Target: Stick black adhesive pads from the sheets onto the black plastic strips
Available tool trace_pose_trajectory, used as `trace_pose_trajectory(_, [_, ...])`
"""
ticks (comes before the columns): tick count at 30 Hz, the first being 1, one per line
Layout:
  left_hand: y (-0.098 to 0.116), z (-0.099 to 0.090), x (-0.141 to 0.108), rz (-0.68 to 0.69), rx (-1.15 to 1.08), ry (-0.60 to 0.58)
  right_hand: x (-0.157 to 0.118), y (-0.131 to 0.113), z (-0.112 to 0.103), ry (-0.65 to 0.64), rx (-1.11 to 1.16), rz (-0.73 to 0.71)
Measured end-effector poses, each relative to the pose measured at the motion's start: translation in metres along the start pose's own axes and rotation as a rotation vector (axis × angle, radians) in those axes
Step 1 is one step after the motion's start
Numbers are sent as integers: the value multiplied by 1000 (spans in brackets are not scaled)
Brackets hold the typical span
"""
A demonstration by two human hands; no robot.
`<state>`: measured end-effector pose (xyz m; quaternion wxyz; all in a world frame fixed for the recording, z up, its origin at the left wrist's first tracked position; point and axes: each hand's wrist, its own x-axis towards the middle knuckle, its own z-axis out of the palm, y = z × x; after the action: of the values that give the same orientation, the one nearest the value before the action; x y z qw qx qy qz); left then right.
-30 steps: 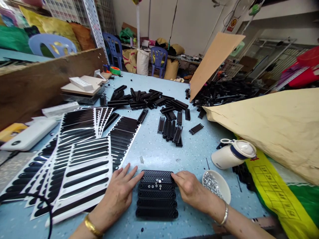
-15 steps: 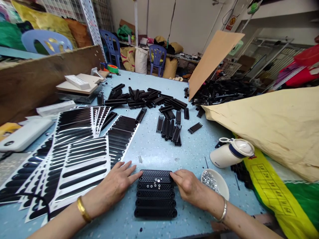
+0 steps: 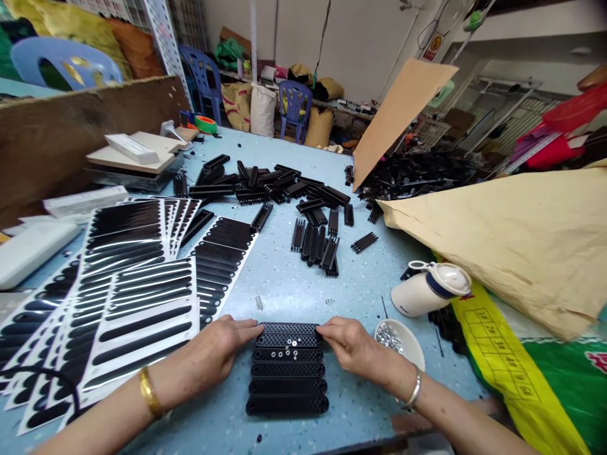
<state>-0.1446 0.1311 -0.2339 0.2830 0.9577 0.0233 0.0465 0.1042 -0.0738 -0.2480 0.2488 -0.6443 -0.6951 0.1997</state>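
Observation:
Several long black plastic strips [image 3: 287, 387] with rounded ends lie side by side in front of me, their tops cross-hatched. My left hand [image 3: 220, 346] has its fingers drawn together at the left end of the farthest strip [image 3: 290, 329]. At that strip's right end, my right hand [image 3: 351, 346] pinches with thumb and fingers. Several small silvery nuts [image 3: 287, 353] lie loose on the upper strips, between the hands. Right of my right hand is a white bowl [image 3: 416, 352] holding many small metal pieces [image 3: 389, 336].
Sheets of black adhesive strips [image 3: 147, 328] fan out at left. Loose black parts [image 3: 265, 180] are heaped at the back, with a smaller cluster [image 3: 315, 243] nearer. A white bottle [image 3: 417, 294], brown paper [image 3: 502, 234] and a yellow-green sack [image 3: 502, 373] occupy the right.
My left hand's fingers, spread earlier, have come together at the strip's left end. My right hand stays at the other end. The whole view has shifted slightly.

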Motion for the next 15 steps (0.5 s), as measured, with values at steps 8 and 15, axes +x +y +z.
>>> trace_pose_trajectory(8, [3, 19, -9, -78, 13, 44, -3, -2, -6, -71, -179, -92])
trace_pose_trajectory(15, [6, 14, -6, -53, -11, 65, 12, -9, -30, -243, -293, -151])
